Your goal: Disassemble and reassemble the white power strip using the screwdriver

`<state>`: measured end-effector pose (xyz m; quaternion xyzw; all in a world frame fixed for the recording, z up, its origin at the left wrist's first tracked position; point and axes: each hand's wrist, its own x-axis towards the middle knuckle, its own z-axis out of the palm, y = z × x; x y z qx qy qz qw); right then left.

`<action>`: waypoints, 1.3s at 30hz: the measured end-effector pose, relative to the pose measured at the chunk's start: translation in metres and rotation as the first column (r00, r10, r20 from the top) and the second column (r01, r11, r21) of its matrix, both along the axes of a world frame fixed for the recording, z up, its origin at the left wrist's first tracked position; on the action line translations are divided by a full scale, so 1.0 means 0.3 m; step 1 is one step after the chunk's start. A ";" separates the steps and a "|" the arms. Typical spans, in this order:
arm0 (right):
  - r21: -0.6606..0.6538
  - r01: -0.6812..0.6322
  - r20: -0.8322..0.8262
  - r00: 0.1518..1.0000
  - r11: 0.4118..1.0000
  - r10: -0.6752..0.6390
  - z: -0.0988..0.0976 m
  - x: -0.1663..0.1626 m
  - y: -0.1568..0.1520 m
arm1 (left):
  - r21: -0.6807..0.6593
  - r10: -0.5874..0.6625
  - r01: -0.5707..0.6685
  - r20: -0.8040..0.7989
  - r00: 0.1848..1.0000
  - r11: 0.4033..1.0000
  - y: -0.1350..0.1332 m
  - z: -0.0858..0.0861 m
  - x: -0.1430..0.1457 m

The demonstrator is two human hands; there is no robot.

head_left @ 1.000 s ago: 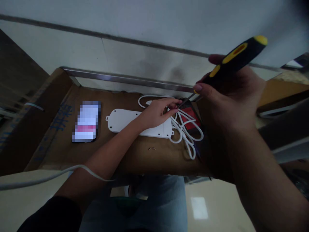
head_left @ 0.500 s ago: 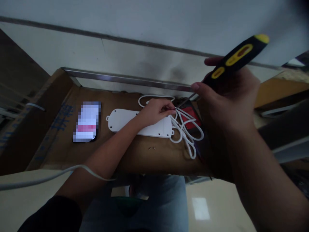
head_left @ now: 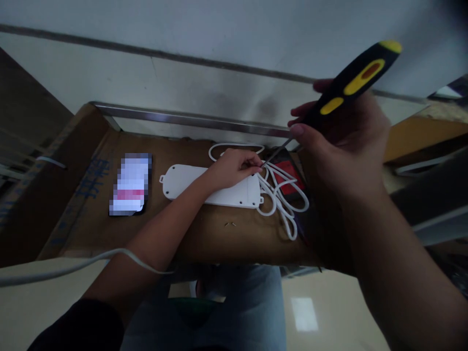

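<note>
One white power strip (head_left: pixel 190 179) lies flat across the middle of the cardboard-covered counter (head_left: pixel 215 243), a mounting tab showing at each end. Four dark screw holes are plain, two toward each end; the left hand (head_left: pixel 234 168) and forearm cover part of it, so a full count cannot be made. That hand rests over the strip's right half, thumb and fingertips drawn in around the tip of a screwdriver (head_left: pixel 356 80). The tip is hidden there, and I cannot tell whether the fingers pinch it or something tiny. The right hand (head_left: pixel 351 136), raised above the counter's right end, grips the screwdriver's black-and-yellow handle, which slants up to the right; some of its fingers are out of sight behind the handle.

One white cable (head_left: pixel 293 238) lies in several overlapping loops beside the strip's right end, too tangled to count, partly over a red item (head_left: pixel 287 175) that is hard to make out. Two small screws (head_left: pixel 233 224) lie between the strip and the counter's front edge. One phone (head_left: pixel 129 183), its screen pixelated, lies near the left end. A white cord (head_left: pixel 124 251), cut off by the picture's left side, passes across the left forearm.
</note>
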<state>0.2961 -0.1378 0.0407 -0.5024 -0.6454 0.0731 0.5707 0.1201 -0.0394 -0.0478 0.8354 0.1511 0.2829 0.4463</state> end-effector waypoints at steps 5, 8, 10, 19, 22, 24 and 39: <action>-0.016 0.207 0.063 0.977 0.978 -0.206 0.009 0.003 -0.001 | 0.009 0.020 -0.020 0.000 1.000 1.000 -0.006 0.009 -0.001; -0.002 0.092 -0.069 0.993 0.996 -0.091 0.010 0.000 0.010 | -0.003 0.028 -0.028 0.014 0.999 1.000 -0.006 0.009 -0.001; 0.011 -0.004 -0.114 0.993 1.000 0.006 0.009 -0.005 0.013 | -0.012 0.032 -0.032 0.024 0.999 0.999 -0.005 0.005 0.000; -0.009 -0.025 -0.064 0.998 1.000 0.024 0.004 -0.012 -0.006 | -0.003 0.006 -0.006 -0.002 1.000 1.000 -0.006 0.005 0.001; -0.006 -0.010 -0.070 0.998 1.000 0.010 0.006 -0.012 -0.006 | -0.011 0.006 -0.006 -0.010 1.000 1.000 -0.005 0.005 0.000; -0.012 -0.004 -0.077 0.997 1.000 0.003 0.008 -0.013 -0.007 | -0.008 0.011 -0.011 -0.011 1.000 1.000 -0.002 0.001 0.001; 0.015 -0.007 -0.089 0.996 1.000 0.008 0.014 -0.020 -0.009 | -0.027 0.034 -0.036 -0.065 0.997 0.999 0.009 -0.014 0.010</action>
